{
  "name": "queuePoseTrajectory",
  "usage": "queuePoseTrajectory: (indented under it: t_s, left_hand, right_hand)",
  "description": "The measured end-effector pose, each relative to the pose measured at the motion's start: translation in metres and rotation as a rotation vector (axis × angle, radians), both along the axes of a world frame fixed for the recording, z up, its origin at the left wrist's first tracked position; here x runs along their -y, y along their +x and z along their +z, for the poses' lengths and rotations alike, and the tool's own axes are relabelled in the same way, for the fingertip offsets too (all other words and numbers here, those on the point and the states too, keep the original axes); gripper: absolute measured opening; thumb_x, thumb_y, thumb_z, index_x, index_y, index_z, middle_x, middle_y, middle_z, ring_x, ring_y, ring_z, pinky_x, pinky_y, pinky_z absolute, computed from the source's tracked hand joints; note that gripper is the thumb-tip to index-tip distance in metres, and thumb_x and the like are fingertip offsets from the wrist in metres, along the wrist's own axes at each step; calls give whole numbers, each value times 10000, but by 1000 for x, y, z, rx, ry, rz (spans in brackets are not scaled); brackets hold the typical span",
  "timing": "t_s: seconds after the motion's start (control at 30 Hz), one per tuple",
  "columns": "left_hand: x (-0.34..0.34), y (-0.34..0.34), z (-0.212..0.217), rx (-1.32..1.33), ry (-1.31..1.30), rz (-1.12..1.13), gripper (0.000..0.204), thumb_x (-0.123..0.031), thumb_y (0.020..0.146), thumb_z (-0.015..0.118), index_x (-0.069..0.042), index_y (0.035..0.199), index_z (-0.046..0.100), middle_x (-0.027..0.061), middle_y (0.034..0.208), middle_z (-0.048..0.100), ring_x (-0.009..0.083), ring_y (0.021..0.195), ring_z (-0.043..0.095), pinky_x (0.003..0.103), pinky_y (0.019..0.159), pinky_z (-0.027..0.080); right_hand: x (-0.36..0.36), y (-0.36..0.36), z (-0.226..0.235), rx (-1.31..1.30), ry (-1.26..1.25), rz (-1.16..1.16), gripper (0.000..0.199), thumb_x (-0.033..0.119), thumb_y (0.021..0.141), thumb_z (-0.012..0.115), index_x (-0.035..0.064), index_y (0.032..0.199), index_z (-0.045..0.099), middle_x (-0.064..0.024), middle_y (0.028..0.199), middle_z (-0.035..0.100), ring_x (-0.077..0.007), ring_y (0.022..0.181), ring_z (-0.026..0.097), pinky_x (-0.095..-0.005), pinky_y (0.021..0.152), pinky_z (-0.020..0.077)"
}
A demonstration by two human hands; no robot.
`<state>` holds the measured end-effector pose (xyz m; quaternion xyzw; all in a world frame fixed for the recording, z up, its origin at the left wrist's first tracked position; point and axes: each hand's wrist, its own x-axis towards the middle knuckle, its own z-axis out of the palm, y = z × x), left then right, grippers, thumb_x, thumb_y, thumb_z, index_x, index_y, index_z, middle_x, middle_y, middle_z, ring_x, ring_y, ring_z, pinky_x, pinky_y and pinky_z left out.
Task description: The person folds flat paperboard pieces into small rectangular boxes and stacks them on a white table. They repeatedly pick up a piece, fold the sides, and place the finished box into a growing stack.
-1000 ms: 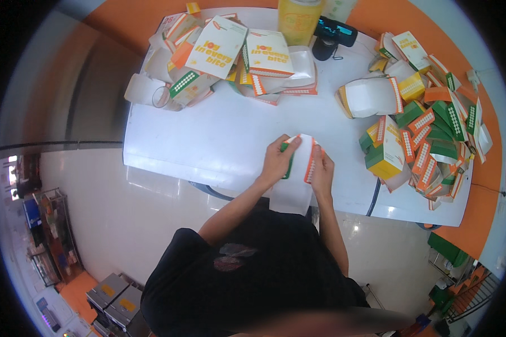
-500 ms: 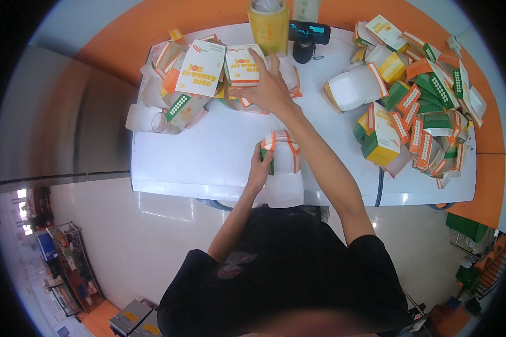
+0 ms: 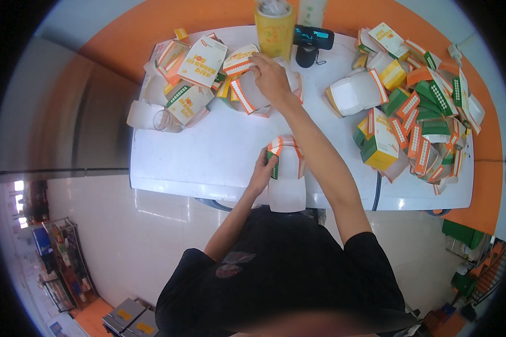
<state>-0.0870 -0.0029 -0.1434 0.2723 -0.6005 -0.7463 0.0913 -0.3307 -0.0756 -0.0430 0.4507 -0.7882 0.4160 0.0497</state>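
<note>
Head view: left hand [image 3: 262, 171] curls around a carton [image 3: 288, 163]; right hand [image 3: 272, 82], arm outstretched, pinches a white box [image 3: 239, 57].

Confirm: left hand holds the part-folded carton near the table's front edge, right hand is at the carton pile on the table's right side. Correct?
One error: the right hand is at the left carton pile, not the right-side one. The left hand does hold the part-folded carton near the front edge of the table. The head view shows it.
</note>
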Motion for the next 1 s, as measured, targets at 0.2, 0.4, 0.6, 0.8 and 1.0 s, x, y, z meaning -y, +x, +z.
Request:
queuePoseTrajectory:
  t_s: [0.2, 0.4, 0.6, 0.8, 1.0]
  left_hand:
    - [-1, 0, 2, 3, 28, 36, 651, -434, 1044, 584, -7, 1503, 409, 143, 1398, 565, 226, 1302, 508, 356, 1121, 379]
    - [-2, -1, 1, -10, 43, 44, 632, -416, 1053, 573, 1, 1499, 411, 146, 1394, 562, 223, 1294, 507, 351, 1116, 383]
    - [1, -1, -2, -7, 37, 31, 616, -407, 1059, 561, 1, 1496, 415, 140, 1392, 559, 224, 1299, 503, 354, 1119, 379]
    - [2, -3, -5, 2, 58, 62, 624, -418, 1056, 554, 1, 1498, 418, 142, 1380, 563, 221, 1292, 508, 344, 1113, 383]
    - [5, -6, -8, 42, 114, 59, 638, -422, 1061, 541, 17, 1506, 410, 145, 1398, 560, 209, 1284, 515, 326, 1105, 387]
  right_hand:
    - [8, -10, 10, -194, -86, -19, 280, 135, 925, 699, 73, 1197, 683, -98, 1235, 644, -333, 958, 713, -414, 820, 593]
    - [12, -19, 42, -413, -430, -6, 283, 113, 881, 763, 73, 1147, 677, -67, 1184, 651, -230, 837, 743, -321, 687, 610]
    - [-22, -13, 100, -424, -519, 37, 283, 125, 851, 785, 84, 1120, 708, -54, 1132, 674, -222, 845, 717, -317, 694, 591]
    - [-68, -17, 168, -669, -301, 181, 281, 227, 840, 776, 69, 1064, 715, -139, 1117, 669, -253, 1063, 626, -399, 940, 494]
    - [-100, -13, 217, -280, 54, 294, 302, 229, 867, 733, -1, 1055, 677, -190, 1148, 644, -340, 1115, 602, -441, 980, 485]
